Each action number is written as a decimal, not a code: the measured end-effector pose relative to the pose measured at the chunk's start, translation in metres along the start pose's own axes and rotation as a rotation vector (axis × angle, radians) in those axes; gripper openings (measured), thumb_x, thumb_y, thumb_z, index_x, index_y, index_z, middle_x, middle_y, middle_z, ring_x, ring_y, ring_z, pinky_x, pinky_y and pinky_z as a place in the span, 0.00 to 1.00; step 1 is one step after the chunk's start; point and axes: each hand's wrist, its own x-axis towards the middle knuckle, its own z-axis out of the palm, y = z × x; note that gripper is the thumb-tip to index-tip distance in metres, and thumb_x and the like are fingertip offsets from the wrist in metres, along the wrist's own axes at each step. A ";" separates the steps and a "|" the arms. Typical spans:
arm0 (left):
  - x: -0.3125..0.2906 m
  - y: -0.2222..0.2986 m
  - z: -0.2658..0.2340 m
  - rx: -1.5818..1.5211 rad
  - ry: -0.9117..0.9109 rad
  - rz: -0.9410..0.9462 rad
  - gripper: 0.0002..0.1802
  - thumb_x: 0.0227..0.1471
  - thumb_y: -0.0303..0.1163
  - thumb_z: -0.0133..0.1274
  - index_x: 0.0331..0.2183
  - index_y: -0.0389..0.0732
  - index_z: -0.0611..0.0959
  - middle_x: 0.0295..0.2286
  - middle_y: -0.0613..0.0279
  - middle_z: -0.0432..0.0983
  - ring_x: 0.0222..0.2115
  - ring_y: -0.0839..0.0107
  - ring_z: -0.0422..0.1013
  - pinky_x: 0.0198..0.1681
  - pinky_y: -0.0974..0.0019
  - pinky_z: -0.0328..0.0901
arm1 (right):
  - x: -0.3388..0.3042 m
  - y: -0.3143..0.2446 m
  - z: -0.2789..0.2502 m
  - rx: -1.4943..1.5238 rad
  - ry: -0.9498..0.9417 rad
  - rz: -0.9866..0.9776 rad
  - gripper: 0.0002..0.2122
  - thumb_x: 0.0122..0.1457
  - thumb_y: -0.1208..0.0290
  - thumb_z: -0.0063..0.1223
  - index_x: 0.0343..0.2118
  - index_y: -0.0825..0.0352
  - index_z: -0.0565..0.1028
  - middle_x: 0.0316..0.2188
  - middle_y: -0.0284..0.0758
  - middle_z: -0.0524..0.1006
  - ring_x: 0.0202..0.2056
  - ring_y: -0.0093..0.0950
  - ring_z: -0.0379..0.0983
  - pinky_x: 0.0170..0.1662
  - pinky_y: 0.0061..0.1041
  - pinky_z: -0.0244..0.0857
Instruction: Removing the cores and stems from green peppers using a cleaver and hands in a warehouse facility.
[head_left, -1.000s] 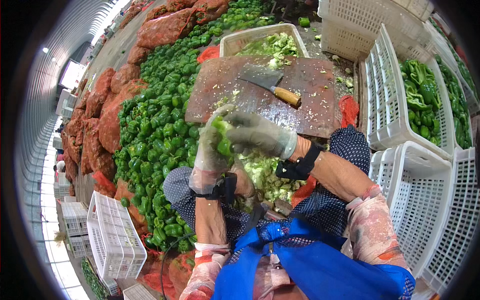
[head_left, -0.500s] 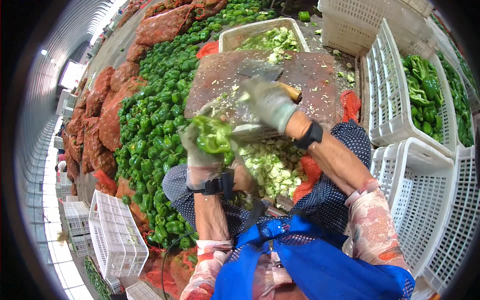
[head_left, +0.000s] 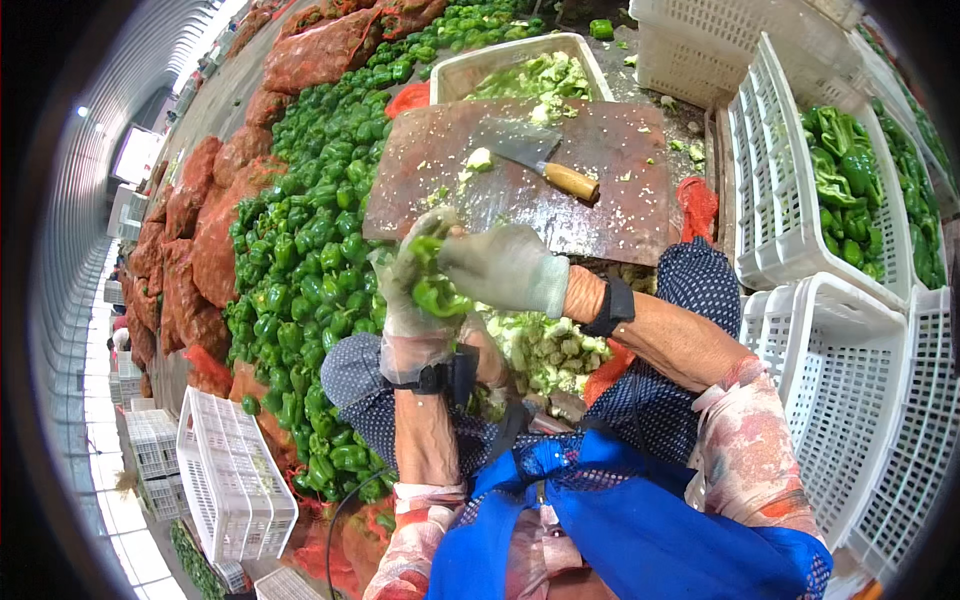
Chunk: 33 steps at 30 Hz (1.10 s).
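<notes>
A green bell pepper, partly hidden by my fingers, is held in my gloved left hand in front of the board's near edge. My gloved right hand is closed at the pepper's right side, its fingertips pressed against it. A cleaver with a wooden handle lies flat on the brown cutting board, touched by neither hand. A pale pepper core and scattered seeds lie beside its blade. Below my hands is a heap of pale green trimmings between my knees.
A large pile of green peppers spreads along the left, with red mesh sacks behind it. Past the board stands a white crate with trimmings. White crates with peppers stand at the right; another white crate is at lower left.
My right hand has come off the board, back and down to the pepper in my left hand. The left hand has turned the pepper slightly. The cleaver still lies on the board.
</notes>
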 end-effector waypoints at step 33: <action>0.001 -0.011 -0.025 -0.264 0.180 -0.030 0.45 0.52 0.65 0.41 0.61 0.43 0.61 0.59 0.56 0.57 0.56 0.60 0.57 0.59 0.52 0.52 | -0.002 0.028 -0.026 1.673 0.062 -0.141 0.20 0.57 0.63 0.53 0.50 0.68 0.71 0.39 0.34 0.77 0.36 0.23 0.74 0.41 0.24 0.70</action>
